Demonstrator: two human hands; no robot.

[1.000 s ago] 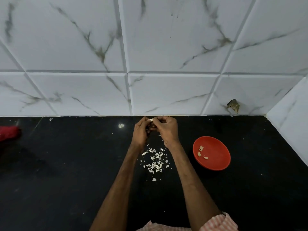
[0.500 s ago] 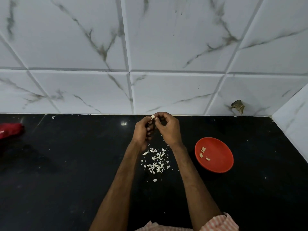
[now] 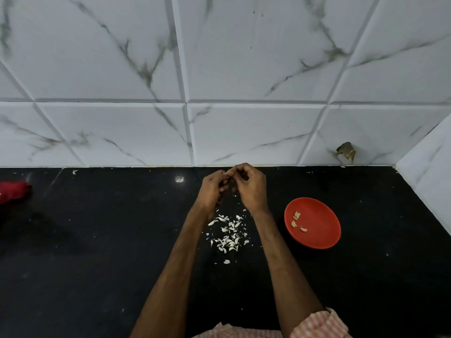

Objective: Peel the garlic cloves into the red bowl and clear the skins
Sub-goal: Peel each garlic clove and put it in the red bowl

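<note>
Both hands raised over tabletop point(image 3: 97, 240), close to the wall point(image 3: 244, 57). Left hand point(image 3: 212, 189) and right hand point(image 3: 251, 189) had fingers curled, tips meeting. Couldn't tell what they pinched, if anything: hidden by fingers. Skins point(image 3: 228, 236) lay scattered on the tabletop under the wrists, between the forearms. Bowl point(image 3: 324, 240) sat right of the right forearm, apart from it, a few peeled cloves point(image 3: 296, 215) inside. Red cloth point(image 3: 13, 191) far left of the left hand.
</note>
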